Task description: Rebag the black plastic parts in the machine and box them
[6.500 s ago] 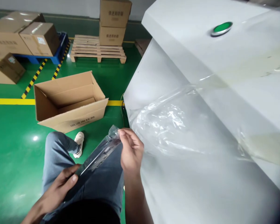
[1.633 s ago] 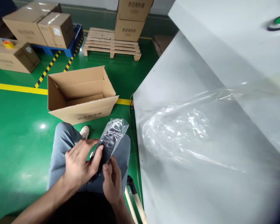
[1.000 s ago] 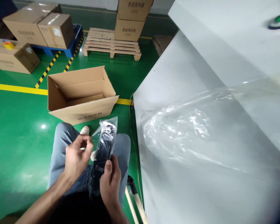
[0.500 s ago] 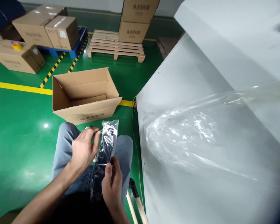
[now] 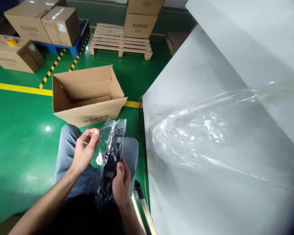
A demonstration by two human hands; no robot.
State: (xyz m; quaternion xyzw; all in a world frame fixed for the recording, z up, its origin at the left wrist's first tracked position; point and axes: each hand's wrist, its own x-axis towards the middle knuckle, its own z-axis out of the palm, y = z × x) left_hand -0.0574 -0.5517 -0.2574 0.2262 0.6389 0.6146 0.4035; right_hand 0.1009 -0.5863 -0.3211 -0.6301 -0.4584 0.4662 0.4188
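A long black part (image 5: 108,173) lies slanted above my lap inside a clear plastic bag (image 5: 104,135). My right hand (image 5: 122,182) is closed around the bagged part along its right side, thumb on top. With thumb and fingers pinched, my left hand (image 5: 86,147) grips the bag's left edge near the top and draws the film out sideways. A small white crumpled thing (image 5: 99,159) shows behind the bag, by my left wrist; what it is I cannot tell.
In front of my knees stands an open cardboard box (image 5: 88,112). At right, a large grey panel (image 5: 198,195) carries a big clear plastic bag (image 5: 186,137). Farther off are a wooden pallet (image 5: 120,42) and stacked cartons (image 5: 60,27). A pale tube frame (image 5: 147,210) stands beside my right leg.
My left hand has pulled the bag's film out to the left, so it now spreads wide beside the black part. My right hand keeps its hold. The view has tilted down slightly.
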